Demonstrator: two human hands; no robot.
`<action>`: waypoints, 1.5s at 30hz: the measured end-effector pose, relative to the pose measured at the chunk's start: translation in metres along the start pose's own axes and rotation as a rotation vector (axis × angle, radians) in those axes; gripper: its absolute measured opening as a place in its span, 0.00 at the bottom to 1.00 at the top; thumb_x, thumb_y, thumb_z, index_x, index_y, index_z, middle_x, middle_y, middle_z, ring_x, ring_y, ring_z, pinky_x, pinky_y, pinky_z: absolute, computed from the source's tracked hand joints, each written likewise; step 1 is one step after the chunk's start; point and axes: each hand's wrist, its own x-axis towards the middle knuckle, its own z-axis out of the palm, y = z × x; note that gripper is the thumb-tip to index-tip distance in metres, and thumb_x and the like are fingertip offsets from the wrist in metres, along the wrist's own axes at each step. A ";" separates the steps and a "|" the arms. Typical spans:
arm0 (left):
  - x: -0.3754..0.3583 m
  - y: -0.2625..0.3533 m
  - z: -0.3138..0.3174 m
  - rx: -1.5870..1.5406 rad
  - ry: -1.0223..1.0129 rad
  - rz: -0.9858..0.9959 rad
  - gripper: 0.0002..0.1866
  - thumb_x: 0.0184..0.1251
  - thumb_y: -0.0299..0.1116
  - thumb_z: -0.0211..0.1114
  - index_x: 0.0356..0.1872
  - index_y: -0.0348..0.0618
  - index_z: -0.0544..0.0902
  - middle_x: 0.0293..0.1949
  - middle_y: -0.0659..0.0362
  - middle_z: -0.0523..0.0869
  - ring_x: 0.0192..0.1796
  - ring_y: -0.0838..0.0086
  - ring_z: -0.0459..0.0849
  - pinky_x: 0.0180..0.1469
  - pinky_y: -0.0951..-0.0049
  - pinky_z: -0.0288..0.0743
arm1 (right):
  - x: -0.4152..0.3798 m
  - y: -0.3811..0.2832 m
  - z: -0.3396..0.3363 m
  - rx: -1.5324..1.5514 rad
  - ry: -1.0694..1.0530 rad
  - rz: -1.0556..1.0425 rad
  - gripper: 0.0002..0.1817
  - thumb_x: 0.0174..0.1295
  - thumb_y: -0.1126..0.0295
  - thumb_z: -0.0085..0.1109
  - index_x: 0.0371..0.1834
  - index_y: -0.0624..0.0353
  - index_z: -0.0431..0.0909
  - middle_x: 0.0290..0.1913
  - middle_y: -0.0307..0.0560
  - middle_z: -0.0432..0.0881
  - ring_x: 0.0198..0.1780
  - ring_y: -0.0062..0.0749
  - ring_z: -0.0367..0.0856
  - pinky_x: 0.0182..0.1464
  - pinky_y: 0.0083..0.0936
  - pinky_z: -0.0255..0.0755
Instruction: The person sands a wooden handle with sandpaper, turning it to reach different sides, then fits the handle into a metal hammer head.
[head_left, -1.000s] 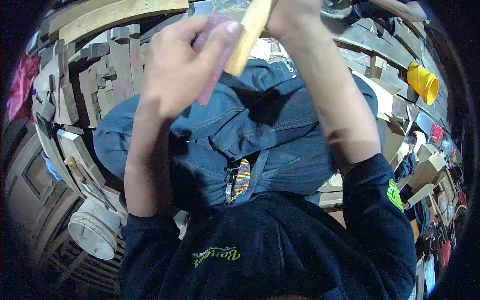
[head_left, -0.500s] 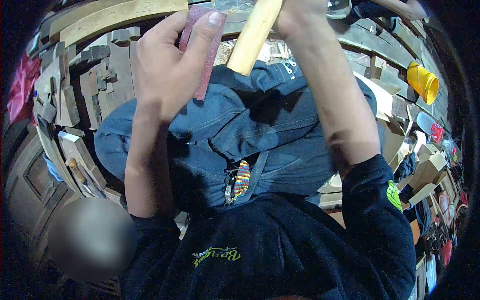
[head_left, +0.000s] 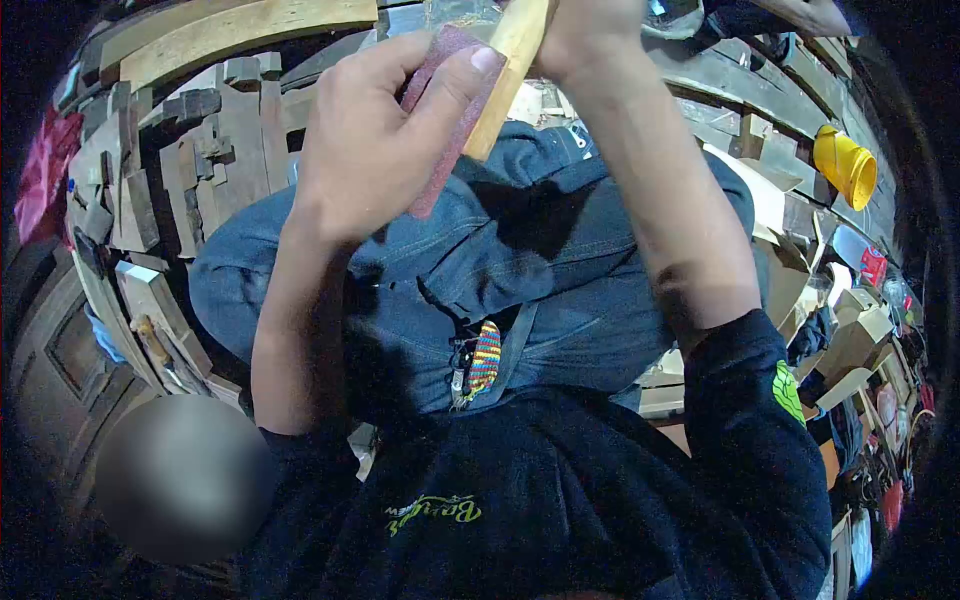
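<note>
My left hand [head_left: 370,150] is closed on a strip of reddish sandpaper [head_left: 437,183], the thumb lying along its face. A pale, smooth wooden stick [head_left: 508,92] slants down from my right hand [head_left: 600,40], which is closed around its upper part; the fingers are partly cut off by the top edge. The sandpaper's right edge overlaps the side of the stick and appears to touch it. Both hands are above my crossed legs in blue trousers [head_left: 540,270]. A striped, multicoloured woven item [head_left: 483,360] hangs at my waist.
Wooden boards and offcuts [head_left: 210,150] lie at the left, with a long curved plank [head_left: 250,40] behind them. On the right are a yellow plastic container [head_left: 845,165] and cardboard pieces [head_left: 850,340]. Another person's arm [head_left: 805,15] shows at top right. A pink bag [head_left: 48,175] sits far left.
My left hand has moved right with the sandpaper, from beside the stick to against it. The stick has shifted slightly, with my right hand still holding it.
</note>
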 end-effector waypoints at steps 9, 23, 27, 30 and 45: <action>0.001 -0.002 0.000 0.036 -0.042 -0.012 0.22 0.75 0.51 0.64 0.40 0.39 0.89 0.22 0.55 0.86 0.26 0.73 0.84 0.33 0.67 0.77 | 0.005 0.002 -0.004 -0.010 0.003 -0.060 0.21 0.82 0.45 0.37 0.43 0.52 0.64 0.26 0.35 0.66 0.22 0.24 0.65 0.34 0.31 0.70; 0.004 -0.006 -0.002 0.172 0.023 0.053 0.23 0.76 0.52 0.63 0.36 0.38 0.89 0.16 0.53 0.82 0.21 0.69 0.86 0.29 0.67 0.78 | -0.004 0.015 0.004 -0.122 0.056 -0.035 0.22 0.81 0.43 0.41 0.45 0.52 0.65 0.26 0.34 0.66 0.22 0.22 0.64 0.34 0.30 0.70; 0.000 -0.001 -0.002 0.108 -0.045 0.003 0.24 0.76 0.52 0.63 0.35 0.37 0.88 0.14 0.54 0.81 0.19 0.69 0.85 0.28 0.66 0.78 | -0.003 0.011 0.000 -0.141 0.039 -0.103 0.23 0.82 0.43 0.38 0.46 0.54 0.64 0.26 0.34 0.65 0.23 0.22 0.64 0.35 0.30 0.71; 0.008 -0.005 0.001 0.178 0.044 0.087 0.23 0.77 0.50 0.63 0.36 0.38 0.88 0.16 0.53 0.82 0.19 0.69 0.85 0.28 0.67 0.78 | -0.011 0.025 0.002 -0.115 0.013 0.032 0.22 0.83 0.44 0.37 0.46 0.54 0.64 0.27 0.35 0.66 0.23 0.22 0.64 0.36 0.30 0.71; 0.001 0.001 0.000 0.147 -0.061 -0.006 0.20 0.74 0.49 0.65 0.39 0.40 0.89 0.24 0.47 0.86 0.28 0.57 0.88 0.36 0.61 0.79 | -0.004 0.015 -0.002 -0.131 -0.018 -0.119 0.22 0.82 0.44 0.38 0.42 0.51 0.65 0.28 0.35 0.67 0.24 0.23 0.66 0.35 0.30 0.71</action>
